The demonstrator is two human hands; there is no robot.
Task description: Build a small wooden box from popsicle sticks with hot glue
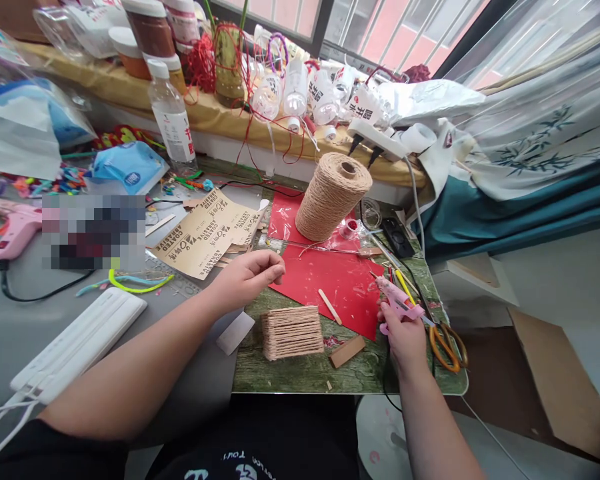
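Observation:
My right hand grips a pink hot glue gun at the right side of the green board; its nozzle points up and left. My left hand hovers over the board's left part with the fingers curled together. Whether anything small is between them is hidden. Below it stands a small box wrapped in rows of twine. A wooden craft stick lies on a red sheet between my hands. A small brown strip rests right of the twine box. Behind is a large spool of twine.
Orange-handled scissors lie right of the glue gun. Sandpaper sheets and a white power strip are on the left, with another pink glue gun. Bottles and jars crowd the windowsill. Cords cross the board's right side.

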